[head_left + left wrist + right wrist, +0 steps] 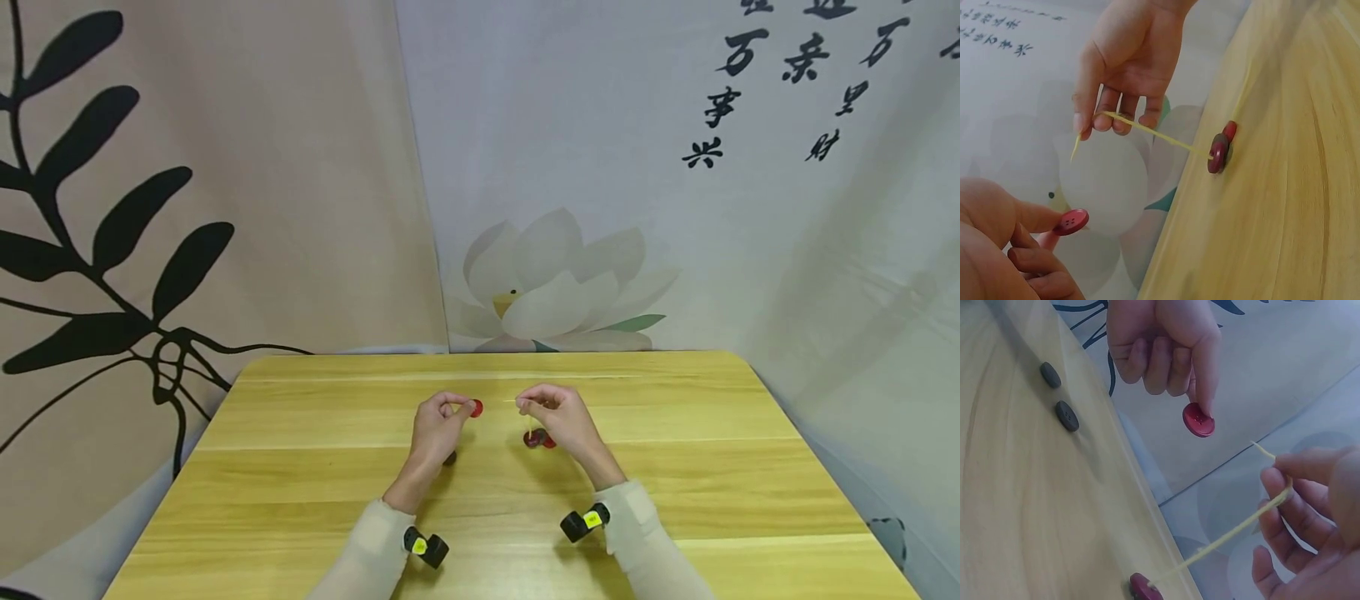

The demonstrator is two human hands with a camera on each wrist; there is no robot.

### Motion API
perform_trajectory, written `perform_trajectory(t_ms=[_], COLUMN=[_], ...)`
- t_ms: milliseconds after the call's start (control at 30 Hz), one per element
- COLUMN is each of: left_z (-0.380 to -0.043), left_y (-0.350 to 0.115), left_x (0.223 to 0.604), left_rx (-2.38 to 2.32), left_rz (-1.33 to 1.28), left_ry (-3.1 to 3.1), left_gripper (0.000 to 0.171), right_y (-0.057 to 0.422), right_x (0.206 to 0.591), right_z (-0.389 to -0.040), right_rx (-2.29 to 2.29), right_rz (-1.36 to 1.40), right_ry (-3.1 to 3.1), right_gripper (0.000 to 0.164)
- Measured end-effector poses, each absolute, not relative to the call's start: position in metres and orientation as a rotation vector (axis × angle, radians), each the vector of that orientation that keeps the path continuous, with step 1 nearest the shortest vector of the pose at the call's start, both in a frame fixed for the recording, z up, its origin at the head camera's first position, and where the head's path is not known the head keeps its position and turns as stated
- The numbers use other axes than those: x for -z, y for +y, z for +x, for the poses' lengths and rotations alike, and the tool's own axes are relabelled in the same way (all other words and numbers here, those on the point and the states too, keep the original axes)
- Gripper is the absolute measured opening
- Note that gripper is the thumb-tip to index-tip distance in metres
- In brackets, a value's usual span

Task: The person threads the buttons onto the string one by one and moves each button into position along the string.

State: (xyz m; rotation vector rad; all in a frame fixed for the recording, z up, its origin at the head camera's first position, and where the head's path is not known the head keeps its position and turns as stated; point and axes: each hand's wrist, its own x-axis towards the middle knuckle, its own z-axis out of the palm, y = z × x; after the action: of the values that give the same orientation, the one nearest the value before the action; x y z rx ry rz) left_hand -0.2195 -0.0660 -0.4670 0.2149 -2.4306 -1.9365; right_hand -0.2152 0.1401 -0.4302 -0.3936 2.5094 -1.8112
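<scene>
Between thumb and fingertips, my left hand [437, 429] pinches a red button [1074, 221], its several small holes visible in the left wrist view. My right hand [564, 419] pinches a yellow string [1222, 540] close to one end, and a short tip sticks out past the fingers. From there the string slopes down to threaded buttons [1217, 154], red and dark ones bunched together at the tabletop below the right hand. The two hands are raised over the table, apart, with the held button level with the string's tip.
Two loose dark buttons [1067, 416] lie on the wooden table [300, 500] near the left hand. Behind the table's far edge hangs a printed cloth [337, 167] with leaves, a lotus and writing. A small black camera [427, 546] sits on each wrist.
</scene>
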Motion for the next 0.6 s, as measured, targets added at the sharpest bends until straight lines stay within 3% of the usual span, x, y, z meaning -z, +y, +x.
perform_trajectory(t_ms=[233, 600], left_z=[-0.217, -0.215], left_y=[-0.062, -0.057], left_x=[0.469, 0.470], left_rx=[1.974, 2.013], left_rz=[0.239, 0.196], left_ry=[-2.396, -2.364], left_gripper=[0.013, 0.015], right_y=[0.138, 0.136], right_x=[0.435, 0.472], right_z=[-0.214, -0.228], right_rx=[1.787, 1.822], right_rz=[-0.392, -0.394], right_ry=[2.501, 2.534], right_gripper=[0.013, 0.008])
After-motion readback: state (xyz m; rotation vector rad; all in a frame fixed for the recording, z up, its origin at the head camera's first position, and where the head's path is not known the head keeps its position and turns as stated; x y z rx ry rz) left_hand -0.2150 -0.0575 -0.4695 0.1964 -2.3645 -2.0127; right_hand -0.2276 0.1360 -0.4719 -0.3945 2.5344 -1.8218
